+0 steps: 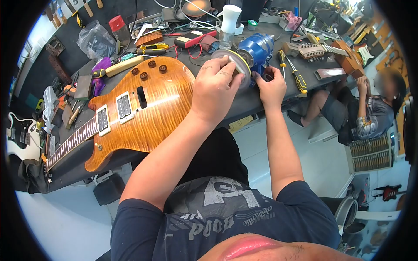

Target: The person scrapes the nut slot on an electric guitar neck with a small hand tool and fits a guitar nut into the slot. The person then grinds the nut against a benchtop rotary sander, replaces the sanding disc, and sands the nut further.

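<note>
My left hand (215, 89) pinches a small white piece (236, 65) at the face of a round disc (245, 75) with a yellow rim. That disc is mounted on a blue bench motor (257, 47). Below the motor, at its blue base, my right hand (271, 86) has its thumb and fingers curled together; what they grip, if anything, is hidden. Left of my left forearm lies an amber flame-top electric guitar (163, 102) with its neck pointing to the lower left. Dark knobs and two pickups are fitted on its body.
Yellow-black screwdrivers (298, 80) lie right of the motor. A red-black multimeter (194, 40), a white-capped bottle (229, 26) and a plastic bag (96, 41) stand behind. A headstock (315, 51) rests at right. Another person (376, 111) sits beyond the bench.
</note>
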`<state>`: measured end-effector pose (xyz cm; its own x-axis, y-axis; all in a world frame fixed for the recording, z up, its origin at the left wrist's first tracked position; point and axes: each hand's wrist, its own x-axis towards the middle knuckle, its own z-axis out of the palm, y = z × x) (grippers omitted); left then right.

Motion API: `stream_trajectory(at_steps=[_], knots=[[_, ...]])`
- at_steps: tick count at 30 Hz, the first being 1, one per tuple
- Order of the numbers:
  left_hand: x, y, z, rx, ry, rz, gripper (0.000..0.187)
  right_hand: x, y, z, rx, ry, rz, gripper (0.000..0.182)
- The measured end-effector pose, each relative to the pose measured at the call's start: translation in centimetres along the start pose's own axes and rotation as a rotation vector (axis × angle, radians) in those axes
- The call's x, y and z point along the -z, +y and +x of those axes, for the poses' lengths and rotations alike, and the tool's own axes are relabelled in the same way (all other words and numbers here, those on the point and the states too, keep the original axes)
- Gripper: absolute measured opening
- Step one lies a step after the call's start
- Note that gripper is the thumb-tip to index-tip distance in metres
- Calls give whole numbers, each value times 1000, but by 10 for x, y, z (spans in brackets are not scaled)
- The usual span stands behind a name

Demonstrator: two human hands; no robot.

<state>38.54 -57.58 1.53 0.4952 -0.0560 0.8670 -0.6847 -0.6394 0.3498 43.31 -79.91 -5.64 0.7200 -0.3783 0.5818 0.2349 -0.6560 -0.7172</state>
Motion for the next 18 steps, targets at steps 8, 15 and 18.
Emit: stream_trajectory(at_steps=[8, 15, 18], knots=[[-2, -1, -1, 1, 14, -1, 33, 0, 0, 0, -18, -7, -8, 56], [-3, -3, -1, 2, 17, -17, 34, -1, 3, 0, -20, -3, 1, 56], [-1, 1, -1, 13, 8, -5, 34, -1, 2, 0, -20, -4, 3, 56]])
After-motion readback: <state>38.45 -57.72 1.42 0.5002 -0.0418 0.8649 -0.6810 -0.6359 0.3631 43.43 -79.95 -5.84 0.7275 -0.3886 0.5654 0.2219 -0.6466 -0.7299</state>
